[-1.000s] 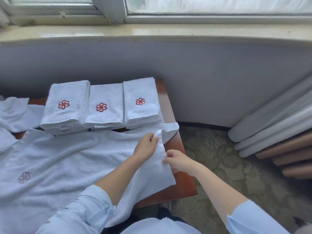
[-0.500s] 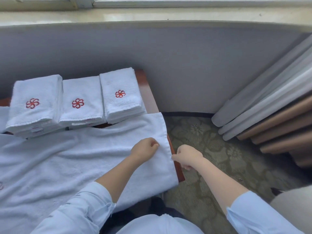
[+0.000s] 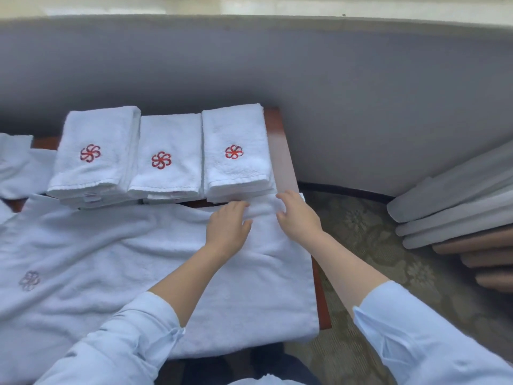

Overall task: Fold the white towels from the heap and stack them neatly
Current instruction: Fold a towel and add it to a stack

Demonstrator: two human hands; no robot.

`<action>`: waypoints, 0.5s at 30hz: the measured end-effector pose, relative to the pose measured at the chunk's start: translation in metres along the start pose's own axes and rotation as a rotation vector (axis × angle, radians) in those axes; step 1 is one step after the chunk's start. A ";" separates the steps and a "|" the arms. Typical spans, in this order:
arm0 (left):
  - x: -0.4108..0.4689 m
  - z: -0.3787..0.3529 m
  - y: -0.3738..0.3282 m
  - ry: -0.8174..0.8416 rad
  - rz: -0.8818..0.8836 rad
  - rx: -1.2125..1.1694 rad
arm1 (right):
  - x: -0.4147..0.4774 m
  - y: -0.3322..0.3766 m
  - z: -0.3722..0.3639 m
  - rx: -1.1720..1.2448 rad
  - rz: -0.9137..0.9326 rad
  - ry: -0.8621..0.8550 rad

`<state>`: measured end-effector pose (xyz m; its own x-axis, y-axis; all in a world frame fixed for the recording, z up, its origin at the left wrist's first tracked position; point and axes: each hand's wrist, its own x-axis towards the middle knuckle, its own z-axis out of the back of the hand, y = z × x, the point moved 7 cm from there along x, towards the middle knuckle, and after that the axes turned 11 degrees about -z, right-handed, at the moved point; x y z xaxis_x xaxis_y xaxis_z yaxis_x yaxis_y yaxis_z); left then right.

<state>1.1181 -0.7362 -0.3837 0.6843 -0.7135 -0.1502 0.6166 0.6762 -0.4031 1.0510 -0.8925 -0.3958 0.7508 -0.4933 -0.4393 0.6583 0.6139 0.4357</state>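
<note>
Towel (image 3: pixel 138 259) lies spread flat over the table (image 3: pixel 280 151), centre to 9 o'clock, w/ a faint logo near its 9 o'clock end. L hand (image 3: pixel 229 226) & R hand (image 3: pixel 298 215) are both at its 1 o'clock corner, fingers curled, pinching the far edge; R is on the corner itself. Three folded stacks (image 3: pixel 166 157) sit in a row at 12, rightmost touching the towel edge. Loose towels (image 3: pixel 16 168) at 10 o'clock.

A reddish-brown wooden desk (image 3: pixel 280 151) carries three piles of folded white towels along its far edge: a left stack (image 3: pixel 94 151), a middle stack (image 3: pixel 166 154) and a right stack (image 3: pixel 236 145), side by side, each topped by a red flower emblem. Nearer, a spread towel (image 3: pixel 125 259) covers most of the top and overhangs the near edge. Loose towels (image 3: pixel 16 168) lie far left.
</note>
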 end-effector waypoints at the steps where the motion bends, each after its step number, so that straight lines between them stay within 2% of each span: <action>1: 0.001 0.000 0.003 -0.002 0.022 -0.022 | 0.005 0.001 -0.001 -0.024 -0.001 0.002; 5: 0.001 -0.003 0.011 0.022 0.076 -0.094 | 0.010 -0.001 -0.007 -0.173 -0.030 0.030; 10: -0.003 -0.014 0.011 0.192 0.028 0.010 | 0.006 -0.006 -0.008 -0.300 -0.082 0.063; 12: -0.004 -0.016 0.011 0.232 0.027 0.049 | 0.003 -0.008 -0.006 -0.269 -0.081 0.050; 15: -0.005 -0.012 0.012 0.247 0.069 0.067 | -0.003 -0.007 0.004 -0.042 -0.067 -0.012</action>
<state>1.1173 -0.7266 -0.3985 0.6151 -0.6828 -0.3943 0.6018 0.7297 -0.3248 1.0442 -0.8975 -0.3945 0.7059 -0.5414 -0.4568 0.7044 0.6045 0.3721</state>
